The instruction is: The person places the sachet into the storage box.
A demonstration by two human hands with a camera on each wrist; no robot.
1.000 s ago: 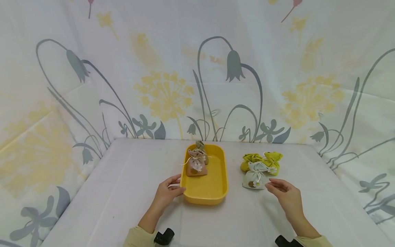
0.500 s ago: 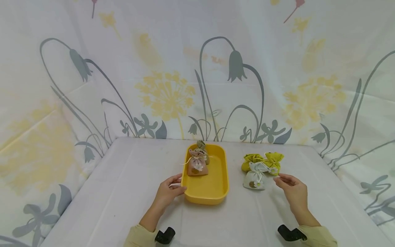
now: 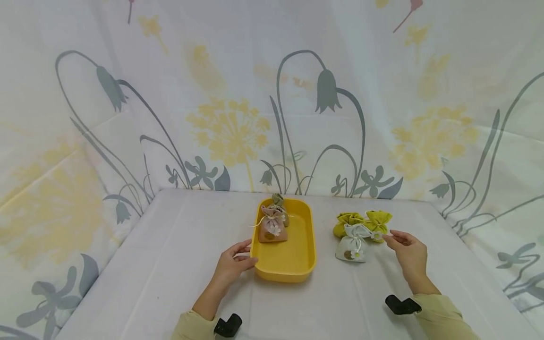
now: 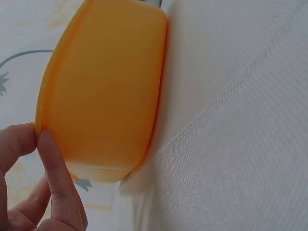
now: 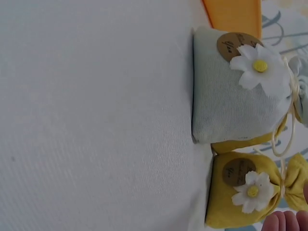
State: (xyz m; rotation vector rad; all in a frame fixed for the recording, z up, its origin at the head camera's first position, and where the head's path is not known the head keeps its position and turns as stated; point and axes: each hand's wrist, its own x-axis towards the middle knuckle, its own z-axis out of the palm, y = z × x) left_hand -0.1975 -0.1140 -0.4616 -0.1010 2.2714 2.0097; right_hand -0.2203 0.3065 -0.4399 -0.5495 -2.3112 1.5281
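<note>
My left hand (image 3: 231,264) pinches the left rim of a yellow plastic tray (image 3: 284,264), thumb on one side of the rim and fingers on the other in the left wrist view. Inside the tray, a pink drawstring pouch (image 3: 273,231) leans in front of an olive-green pouch (image 3: 278,202). My right hand (image 3: 409,250) hovers at the right side of a yellow-green pouch (image 5: 240,192), its fingertips close to the gathered neck; contact is unclear. Next to that pouch stand a pale grey-green pouch (image 5: 236,96) with a white flower and another yellow-green pouch (image 3: 345,224), partly hidden.
A white cloth covers the table (image 3: 191,222). Behind it hangs a flower-printed curtain (image 3: 255,94). The loose pouches stand to the right of the tray, with a strip of tabletop between them.
My right hand has moved rightward and away from the pale pouch, up to the right-hand yellow-green pouch. My left hand and the tray have stayed in place.
</note>
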